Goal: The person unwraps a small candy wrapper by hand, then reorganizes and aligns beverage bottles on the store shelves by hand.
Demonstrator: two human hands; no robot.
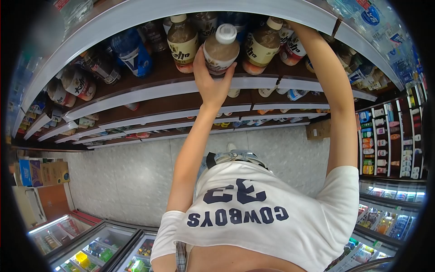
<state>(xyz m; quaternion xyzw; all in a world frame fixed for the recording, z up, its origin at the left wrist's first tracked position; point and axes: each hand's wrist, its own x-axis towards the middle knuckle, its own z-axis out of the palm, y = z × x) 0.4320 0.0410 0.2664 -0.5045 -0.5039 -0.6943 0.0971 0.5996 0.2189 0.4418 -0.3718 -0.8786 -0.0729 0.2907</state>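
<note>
White-capped bottle (220,53): one, roughly upright, cap uppermost, at the front of the shelf (259,83). Left hand (212,85): nearer, wrapped round its lower body. Right arm (333,75): reaching in, right of bottle; right hand hidden, grip cannot be told.

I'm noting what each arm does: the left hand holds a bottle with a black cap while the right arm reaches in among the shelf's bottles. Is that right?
Not quite: the cap is white, not black, as the head view shows. The left hand does hold that bottle, and the right arm does reach in among the shelf's bottles.
</note>
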